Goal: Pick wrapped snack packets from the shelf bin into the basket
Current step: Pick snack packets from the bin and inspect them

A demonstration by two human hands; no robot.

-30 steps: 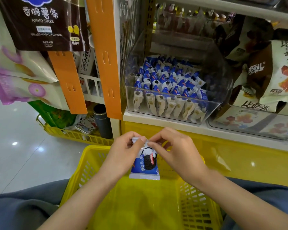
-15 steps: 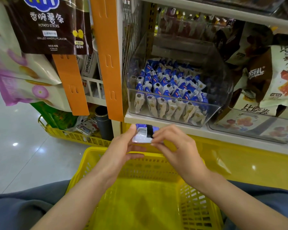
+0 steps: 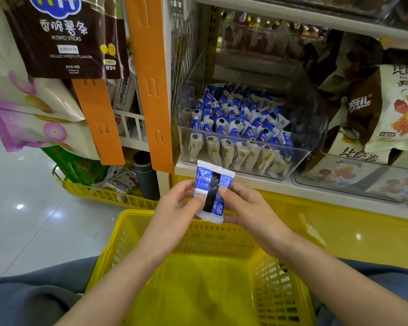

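Observation:
I hold one blue-and-white wrapped snack packet (image 3: pixel 211 191) between both hands, back side up with its black seam showing, above the far rim of the yellow basket (image 3: pixel 151 234). My left hand (image 3: pixel 177 205) grips its left edge and my right hand (image 3: pixel 245 205) grips its right edge. Behind it, on the shelf, a clear plastic bin (image 3: pixel 299 161) holds several more blue-and-white packets (image 3: pixel 235 123). Nothing shows inside the basket.
An orange upright strip (image 3: pixel 148 85) stands left of the bin. Bagged snacks (image 3: pixel 386 109) and another clear bin (image 3: pixel 358 182) fill the shelf to the right. Hanging snack bags (image 3: pixel 64 36) and a second yellow basket (image 3: pixel 99 191) with a dark bottle (image 3: pixel 146 177) sit left.
Both hands lifted the packet and flipped it over: its front faced me a second ago, and now the back with the black seam faces me.

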